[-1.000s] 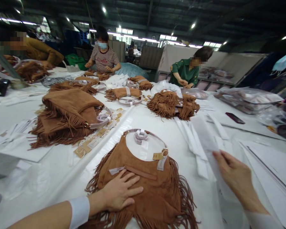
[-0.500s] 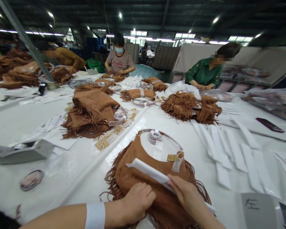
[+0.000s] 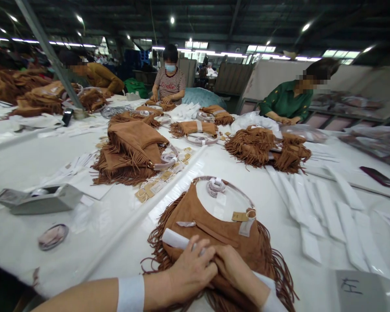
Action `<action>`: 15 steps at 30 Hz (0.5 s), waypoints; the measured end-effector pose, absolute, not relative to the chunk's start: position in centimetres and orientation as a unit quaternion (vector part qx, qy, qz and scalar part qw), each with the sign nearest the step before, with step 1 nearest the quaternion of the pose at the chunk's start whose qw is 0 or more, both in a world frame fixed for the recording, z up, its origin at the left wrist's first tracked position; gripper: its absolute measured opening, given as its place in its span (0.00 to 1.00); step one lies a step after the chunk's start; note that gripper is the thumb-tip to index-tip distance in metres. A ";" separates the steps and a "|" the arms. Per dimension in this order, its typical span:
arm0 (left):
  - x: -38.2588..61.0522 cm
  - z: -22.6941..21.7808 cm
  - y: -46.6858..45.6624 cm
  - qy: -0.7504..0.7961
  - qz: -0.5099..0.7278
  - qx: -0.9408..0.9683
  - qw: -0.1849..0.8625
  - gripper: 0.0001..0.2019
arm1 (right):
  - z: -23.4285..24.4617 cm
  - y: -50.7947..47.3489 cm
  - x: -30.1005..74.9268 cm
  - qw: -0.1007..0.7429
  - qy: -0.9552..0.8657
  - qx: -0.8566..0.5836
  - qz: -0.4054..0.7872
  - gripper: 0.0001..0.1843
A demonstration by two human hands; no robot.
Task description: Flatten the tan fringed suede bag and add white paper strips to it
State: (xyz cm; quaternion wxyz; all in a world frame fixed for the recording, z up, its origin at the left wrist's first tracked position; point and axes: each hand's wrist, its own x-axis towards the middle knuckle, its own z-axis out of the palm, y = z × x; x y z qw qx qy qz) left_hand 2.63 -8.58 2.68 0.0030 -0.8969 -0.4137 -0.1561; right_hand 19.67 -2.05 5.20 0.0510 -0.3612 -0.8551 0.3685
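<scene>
A brown suede handbag point(image 3: 211, 208) with fringed sides lies flat in front of me, its handle point(image 3: 229, 184) towards the far side. Across its lower half runs a white paper strip point(image 3: 174, 238), whose middle is hidden under my hands. My left hand point(image 3: 193, 264) is closed over the strip with bent fingers, and a white band circles that wrist. Pressed against it, my right hand point(image 3: 234, 268) is closed as well, fingertips hidden. A zip pull in a clear wrap point(image 3: 186, 224) shows above the strip. A tan hang tag point(image 3: 239, 216) and a whitish label point(image 3: 246, 227) sit near the handle's right end.
Stacked fringed bags point(image 3: 133, 147) lie ahead left, another pile point(image 3: 266, 147) ahead right. Several white strips point(image 3: 312, 208) spread at right, near a dark phone point(image 3: 380, 177). A grey box point(image 3: 47, 199) and a coiled strap point(image 3: 53, 237) are at left. Co-workers point(image 3: 169, 80) stand across the table.
The strip has moved down the bag, uncovering the zip. My right hand has shifted left and down to meet my left hand, which has moved onto the strip. The view has turned slightly left.
</scene>
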 end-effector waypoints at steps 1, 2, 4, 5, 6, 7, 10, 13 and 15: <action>2.6 2.7 -8.3 -0.430 -0.143 -0.891 -0.005 0.16 | 5.4 -2.0 20.3 0.054 -0.850 -0.369 0.371 0.16; 2.5 2.6 -8.0 -0.443 -0.126 -0.887 -0.019 0.19 | 5.7 -2.1 21.2 0.052 -0.845 -0.392 0.361 0.17; 2.4 2.3 -7.6 -0.452 -0.091 -0.886 -0.052 0.22 | 6.1 -2.4 23.6 0.031 -0.831 -0.456 0.317 0.18; 2.4 2.2 -7.4 -0.450 -0.079 -0.887 -0.066 0.22 | 6.3 -2.6 24.8 0.015 -0.823 -0.485 0.295 0.18; 2.4 2.1 -7.3 -0.446 -0.073 -0.889 -0.077 0.21 | 6.3 -3.0 26.0 0.000 -0.816 -0.506 0.278 0.19; 2.3 2.1 -7.3 -0.443 -0.073 -0.889 -0.085 0.21 | 6.2 -3.4 27.1 -0.010 -0.811 -0.520 0.269 0.19; 2.2 2.3 -7.2 -0.444 -0.084 -0.886 -0.100 0.22 | 5.5 -4.7 29.0 0.016 -0.797 -0.541 0.268 0.20; 2.2 2.6 -7.1 -0.453 -0.084 -0.880 -0.118 0.20 | 4.7 -5.4 29.2 0.067 -0.787 -0.548 0.275 0.18; 2.3 2.7 -6.9 -0.459 -0.074 -0.874 -0.137 0.17 | 4.4 -5.6 29.0 0.083 -0.791 -0.543 0.271 0.17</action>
